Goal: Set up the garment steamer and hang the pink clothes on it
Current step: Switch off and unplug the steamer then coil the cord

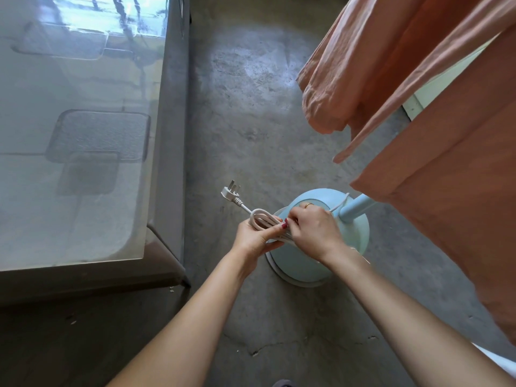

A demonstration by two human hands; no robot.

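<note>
Your left hand grips the coiled white power cord, plug free; your right hand pinches its strands above the blue steamer base on the floor. Pink clothes hang at right.

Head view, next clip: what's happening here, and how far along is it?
A person stands over the pale blue steamer base on the concrete floor. The left hand holds the coiled white power cord, its plug sticking out free, not plugged in. The right hand pinches at the middle of the bundle, apparently working on its tie. The pink clothes already hang at the right, above the base.
</note>
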